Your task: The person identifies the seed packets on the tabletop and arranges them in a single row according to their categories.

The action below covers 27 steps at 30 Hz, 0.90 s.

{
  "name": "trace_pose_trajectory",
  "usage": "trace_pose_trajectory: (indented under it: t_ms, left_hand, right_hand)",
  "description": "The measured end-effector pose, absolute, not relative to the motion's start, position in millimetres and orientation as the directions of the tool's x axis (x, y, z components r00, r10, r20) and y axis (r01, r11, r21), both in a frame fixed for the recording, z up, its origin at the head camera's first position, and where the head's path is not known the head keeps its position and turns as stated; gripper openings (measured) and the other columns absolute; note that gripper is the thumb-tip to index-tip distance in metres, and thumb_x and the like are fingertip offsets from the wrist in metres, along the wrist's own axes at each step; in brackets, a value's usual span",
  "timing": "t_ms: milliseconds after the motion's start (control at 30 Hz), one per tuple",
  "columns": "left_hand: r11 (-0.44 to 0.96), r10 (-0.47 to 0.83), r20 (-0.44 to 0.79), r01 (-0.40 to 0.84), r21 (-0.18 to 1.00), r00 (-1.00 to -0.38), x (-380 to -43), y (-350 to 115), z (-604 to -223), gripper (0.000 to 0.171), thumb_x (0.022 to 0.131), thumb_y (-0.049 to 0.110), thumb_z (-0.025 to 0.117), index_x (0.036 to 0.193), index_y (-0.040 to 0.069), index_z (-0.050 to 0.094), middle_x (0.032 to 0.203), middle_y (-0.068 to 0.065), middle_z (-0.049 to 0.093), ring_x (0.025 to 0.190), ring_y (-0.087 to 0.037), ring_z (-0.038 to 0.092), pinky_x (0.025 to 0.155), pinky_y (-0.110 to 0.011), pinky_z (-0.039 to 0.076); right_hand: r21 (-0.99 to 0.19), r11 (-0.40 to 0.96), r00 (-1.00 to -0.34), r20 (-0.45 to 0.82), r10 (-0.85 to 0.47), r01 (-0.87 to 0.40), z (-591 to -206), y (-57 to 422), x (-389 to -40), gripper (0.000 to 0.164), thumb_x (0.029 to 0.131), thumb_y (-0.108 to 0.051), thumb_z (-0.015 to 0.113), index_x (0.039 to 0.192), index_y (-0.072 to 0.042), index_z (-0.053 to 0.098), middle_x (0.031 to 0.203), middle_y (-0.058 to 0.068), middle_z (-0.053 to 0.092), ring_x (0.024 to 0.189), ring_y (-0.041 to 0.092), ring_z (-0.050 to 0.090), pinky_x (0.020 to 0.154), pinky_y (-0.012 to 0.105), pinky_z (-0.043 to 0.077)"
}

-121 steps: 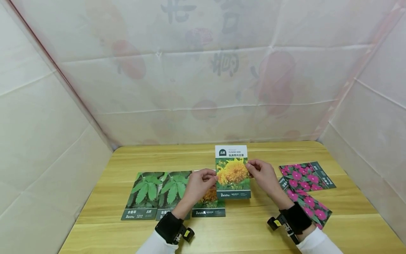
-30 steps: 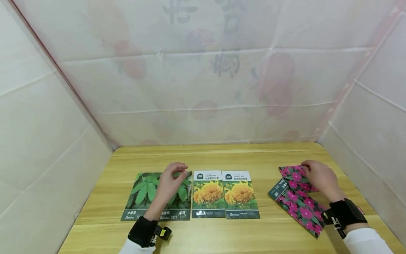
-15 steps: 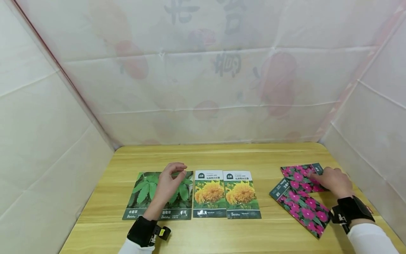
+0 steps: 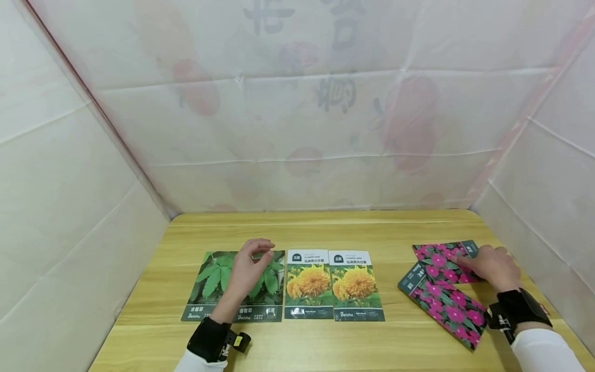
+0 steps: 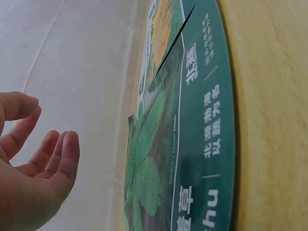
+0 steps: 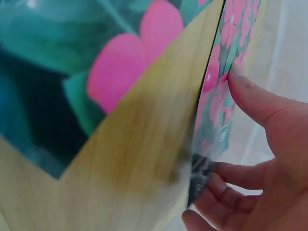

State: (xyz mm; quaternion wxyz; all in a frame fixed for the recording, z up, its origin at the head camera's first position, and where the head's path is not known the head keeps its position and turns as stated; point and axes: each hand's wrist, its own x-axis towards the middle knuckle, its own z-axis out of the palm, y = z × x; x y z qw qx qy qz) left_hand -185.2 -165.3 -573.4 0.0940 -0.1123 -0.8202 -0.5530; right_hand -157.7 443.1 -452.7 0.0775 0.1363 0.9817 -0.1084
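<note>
Pinching the far pink packet (image 4: 439, 256) by its right side, my right hand (image 4: 496, 268) sets its thumb on the printed face, with the fingers curled at the dark end and behind it. My left hand (image 4: 248, 266) hangs above the green packets, holding nothing, its fingers loosely bent and its thumb apart from them. Six flat packets are on the table (image 4: 325, 343), and whatever they contain is hidden behind the printed fronts. Below the far pink packet, the near pink packet (image 4: 453, 312) lies aslant, its dark end pointing up and left; I cannot tell whether the two touch. To the left, in one row, stand the right yellow packet (image 4: 357, 285) and the left yellow packet (image 4: 308, 284), side by side, tops away from me, "FLOWERS SEED" in small print across their white heads. Next come the right green packet (image 4: 271, 279) and the left green packet (image 4: 211, 276); my left hand and wrist cover the place where they meet, so I cannot make out whether one overlaps the other. From above, the back of my right hand hides most of its fingers and the right edge of the packet it grips. In the right wrist view the near pink packet is blurred and cut off by the frame. In the left wrist view a green packet fills much of the picture, its lettering running out at the bottom, and only part of a yellow one shows beyond it.
</note>
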Motion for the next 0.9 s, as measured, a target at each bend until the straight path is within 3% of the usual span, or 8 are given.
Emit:
trace_pose_trajectory:
  t_ms: [167, 300, 367, 500, 567, 633, 767, 900]
  left_hand:
    - [0.373, 0.073, 0.284, 0.290, 0.881, -0.956, -187, -164, -575, 0.029, 0.104, 0.048, 0.061, 0.129, 0.036, 0.066, 0.142, 0.019, 0.052, 0.124, -0.005, 0.057, 0.100, -0.033, 0.056]
    - [0.372, 0.063, 0.284, 0.287, 0.883, -0.957, -187, -163, -576, 0.029, 0.103, 0.047, 0.062, 0.129, 0.035, 0.067, 0.142, 0.019, 0.052, 0.123, -0.005, 0.057, 0.099, -0.033, 0.057]
    - [0.372, 0.064, 0.284, 0.287, 0.883, -0.957, -187, -163, -576, 0.028, 0.104, 0.047, 0.061, 0.129, 0.036, 0.066, 0.142, 0.019, 0.052, 0.123, -0.004, 0.057, 0.100, -0.032, 0.056]
    - [0.361, 0.063, 0.280, 0.284, 0.888, -0.958, -184, -163, -572, 0.027, 0.104, 0.049, 0.060, 0.128, 0.039, 0.065, 0.142, 0.021, 0.051, 0.124, -0.002, 0.055, 0.101, -0.031, 0.055]
    - [0.331, 0.071, 0.307, 0.313, 0.890, -0.949, -176, -162, -557, 0.028, 0.106, 0.045, 0.059, 0.129, 0.032, 0.067, 0.142, 0.014, 0.054, 0.124, -0.007, 0.057, 0.102, -0.033, 0.055]
    - [0.339, 0.071, 0.316, 0.321, 0.884, -0.946, -175, -162, -555, 0.029, 0.106, 0.045, 0.059, 0.129, 0.031, 0.067, 0.142, 0.012, 0.054, 0.124, -0.008, 0.057, 0.101, -0.033, 0.055]
    - [0.351, 0.079, 0.319, 0.326, 0.878, -0.945, -178, -166, -561, 0.027, 0.106, 0.044, 0.059, 0.130, 0.033, 0.066, 0.143, 0.012, 0.054, 0.125, -0.009, 0.057, 0.102, -0.034, 0.055]
    - [0.367, 0.064, 0.301, 0.303, 0.880, -0.951, -186, -167, -578, 0.028, 0.105, 0.047, 0.060, 0.130, 0.037, 0.065, 0.143, 0.019, 0.051, 0.126, -0.005, 0.056, 0.102, -0.033, 0.055]
  right_hand:
    - [-0.242, 0.934, -0.965, -0.071, 0.253, 0.263, -453, 446, -153, 0.057, 0.097, -0.049, 0.070, 0.069, -0.003, 0.049, 0.080, 0.027, 0.045, 0.070, 0.036, 0.048, 0.054, 0.041, 0.036]
    - [-0.281, 0.934, -0.974, -0.018, 0.224, 0.220, -454, 448, -152, 0.048, 0.102, -0.034, 0.064, 0.069, -0.003, 0.049, 0.071, 0.016, 0.043, 0.063, 0.030, 0.046, 0.051, 0.035, 0.032]
    - [-0.317, 0.926, -0.976, 0.004, 0.217, 0.204, -454, 448, -152, 0.045, 0.104, -0.029, 0.061, 0.076, 0.005, 0.055, 0.068, 0.012, 0.044, 0.061, 0.027, 0.046, 0.051, 0.033, 0.031]
    - [-0.419, 0.882, -0.967, 0.030, 0.251, 0.216, -450, 446, -153, 0.045, 0.107, -0.022, 0.054, 0.109, 0.023, 0.059, 0.082, 0.027, 0.059, 0.071, 0.033, 0.055, 0.055, 0.035, 0.041]
    - [-0.471, 0.850, -0.958, 0.036, 0.284, 0.234, -448, 444, -154, 0.048, 0.109, -0.022, 0.051, 0.123, 0.024, 0.054, 0.099, 0.035, 0.062, 0.081, 0.037, 0.059, 0.060, 0.034, 0.046]
    - [-0.523, 0.815, -0.948, 0.039, 0.316, 0.251, -447, 442, -155, 0.049, 0.110, -0.024, 0.049, 0.125, 0.023, 0.054, 0.111, 0.039, 0.060, 0.089, 0.042, 0.060, 0.061, 0.033, 0.049]
    - [-0.552, 0.792, -0.938, 0.047, 0.343, 0.262, -442, 437, -158, 0.055, 0.111, -0.031, 0.046, 0.129, 0.020, 0.055, 0.119, 0.040, 0.060, 0.096, 0.043, 0.061, 0.061, 0.029, 0.047]
    - [-0.564, 0.786, -0.934, 0.069, 0.351, 0.254, -437, 431, -161, 0.055, 0.111, -0.032, 0.047, 0.131, 0.019, 0.056, 0.120, 0.039, 0.061, 0.088, 0.031, 0.062, 0.057, 0.023, 0.046]
